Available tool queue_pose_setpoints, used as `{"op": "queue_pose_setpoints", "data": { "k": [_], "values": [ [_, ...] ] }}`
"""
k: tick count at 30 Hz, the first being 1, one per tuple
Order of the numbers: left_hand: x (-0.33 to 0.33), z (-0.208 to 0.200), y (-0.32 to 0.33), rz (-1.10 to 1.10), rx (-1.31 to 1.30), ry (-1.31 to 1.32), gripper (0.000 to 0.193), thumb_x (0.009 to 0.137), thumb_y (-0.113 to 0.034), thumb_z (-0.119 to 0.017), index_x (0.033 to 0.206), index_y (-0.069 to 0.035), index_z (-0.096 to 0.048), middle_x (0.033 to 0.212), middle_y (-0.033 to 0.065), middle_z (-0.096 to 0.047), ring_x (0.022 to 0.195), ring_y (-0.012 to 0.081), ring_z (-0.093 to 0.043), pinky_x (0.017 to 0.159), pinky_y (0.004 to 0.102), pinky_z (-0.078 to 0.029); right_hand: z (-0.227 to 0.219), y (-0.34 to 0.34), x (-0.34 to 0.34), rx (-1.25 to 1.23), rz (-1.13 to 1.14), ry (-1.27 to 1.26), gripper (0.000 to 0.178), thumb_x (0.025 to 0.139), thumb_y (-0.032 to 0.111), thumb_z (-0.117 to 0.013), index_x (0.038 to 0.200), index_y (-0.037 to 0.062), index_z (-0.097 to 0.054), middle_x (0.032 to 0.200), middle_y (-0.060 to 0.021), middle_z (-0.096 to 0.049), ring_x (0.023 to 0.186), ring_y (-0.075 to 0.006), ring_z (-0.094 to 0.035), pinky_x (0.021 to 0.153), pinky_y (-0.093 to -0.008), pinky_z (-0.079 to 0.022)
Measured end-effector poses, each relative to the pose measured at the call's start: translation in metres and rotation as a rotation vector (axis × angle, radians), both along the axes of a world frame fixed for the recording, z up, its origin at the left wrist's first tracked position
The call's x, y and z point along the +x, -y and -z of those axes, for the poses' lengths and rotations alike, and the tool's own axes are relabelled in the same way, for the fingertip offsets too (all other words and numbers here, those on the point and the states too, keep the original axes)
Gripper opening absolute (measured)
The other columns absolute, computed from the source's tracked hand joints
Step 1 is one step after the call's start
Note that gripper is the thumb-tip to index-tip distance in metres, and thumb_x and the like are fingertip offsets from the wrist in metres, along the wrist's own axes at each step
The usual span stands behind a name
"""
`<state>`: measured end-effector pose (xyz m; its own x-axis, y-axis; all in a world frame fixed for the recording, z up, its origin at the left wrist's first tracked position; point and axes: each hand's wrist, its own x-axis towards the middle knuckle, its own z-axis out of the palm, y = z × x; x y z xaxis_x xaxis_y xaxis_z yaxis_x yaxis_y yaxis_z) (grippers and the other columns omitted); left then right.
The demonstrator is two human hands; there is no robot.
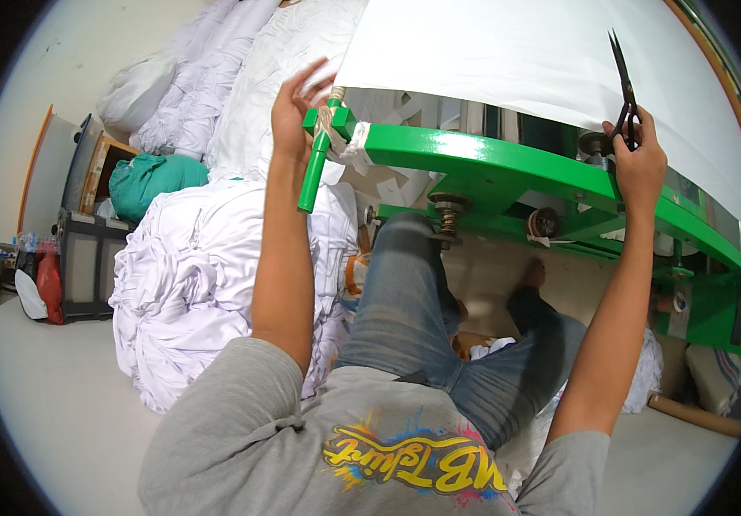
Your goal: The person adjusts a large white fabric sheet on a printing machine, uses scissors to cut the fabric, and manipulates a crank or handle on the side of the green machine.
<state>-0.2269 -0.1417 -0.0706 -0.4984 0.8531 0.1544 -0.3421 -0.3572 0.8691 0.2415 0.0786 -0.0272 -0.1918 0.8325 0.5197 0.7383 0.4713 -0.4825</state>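
Observation:
My right hand [643,163] is closed on black scissors [625,95], whose blades point away from me and look nearly shut. It hovers over the green metal frame [482,155], close to a dark round knob [595,144]. At the left end of that frame is my left hand [291,112], fingers stretched apart and slightly blurred. Beside it stands a green round bar [313,176] with pale cloth strips [327,120] tied about its joint. A broad white sheet [491,52] spreads beyond the frame, its near left corner close to my left fingers; I cannot tell whether they touch it.
A large heap of white fabric [215,275] lies to my left, with more white cloth [250,77] behind it. A green bundle [151,182] rests by a wooden box [99,172]. Below the frame are a spring bolt [448,215] and my legs. A cardboard tube [693,414] lies at right.

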Motion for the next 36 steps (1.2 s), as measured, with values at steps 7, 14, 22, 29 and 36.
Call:
{"op": "queue_pose_setpoints", "data": {
  "k": [7,14,22,29,36],
  "values": [
    [-0.081,0.279,0.030,0.036,-0.734,-0.894,0.045,0.105,-0.022,-0.069,0.147,-0.006,-0.067,0.147,0.0138,-0.070,0.130,0.0307,-0.063,0.110,0.0429,-0.051,0.005,-0.003,-0.014,-0.013,-0.040,-0.049,0.047,0.095,0.024,-0.080,0.140,0.0164,-0.066,0.099,-0.0147,-0.082,0.088,-0.0333,-0.079,0.081,-0.0450,-0.059],
    [-0.024,0.258,-0.002,0.116,-0.652,-0.788,0.051,0.102,-0.029,-0.079,0.146,-0.008,-0.066,0.134,0.0109,-0.074,0.122,0.0225,-0.067,0.099,0.0426,-0.058,-0.003,0.000,-0.004,-0.020,0.013,0.014,0.048,0.096,0.025,-0.080,0.141,0.0149,-0.065,0.102,-0.0156,-0.082,0.092,-0.0358,-0.079,0.082,-0.0477,-0.059],
    [-0.062,0.236,0.018,0.347,-0.520,-1.057,0.060,0.101,-0.033,-0.081,0.151,-0.005,-0.063,0.136,0.0153,-0.075,0.118,0.0250,-0.071,0.098,0.0438,-0.058,-0.006,0.004,-0.007,-0.035,0.024,0.016,0.048,0.097,0.028,-0.081,0.140,0.0144,-0.065,0.101,-0.0155,-0.081,0.092,-0.0357,-0.079,0.083,-0.0477,-0.059],
    [-0.061,0.031,-0.055,-0.078,-0.578,-0.440,0.042,0.108,-0.029,-0.061,0.143,-0.008,-0.068,0.124,0.0076,-0.076,0.103,0.0212,-0.073,0.087,0.0388,-0.058,-0.010,0.007,0.007,0.017,0.151,0.051,0.051,0.095,0.034,-0.082,0.141,0.0166,-0.066,0.104,-0.0153,-0.082,0.095,-0.0383,-0.079,0.083,-0.0509,-0.060],
    [0.079,-0.146,-0.116,0.247,-0.070,-1.373,0.052,0.105,-0.043,-0.073,0.145,-0.009,-0.068,0.145,0.0131,-0.070,0.135,0.0295,-0.065,0.117,0.0421,-0.048,-0.007,0.006,-0.007,0.063,0.270,0.072,0.059,0.097,0.038,-0.078,0.147,0.0116,-0.062,0.123,-0.0139,-0.079,0.106,-0.0321,-0.077,0.109,-0.0452,-0.045]
  ]
}}
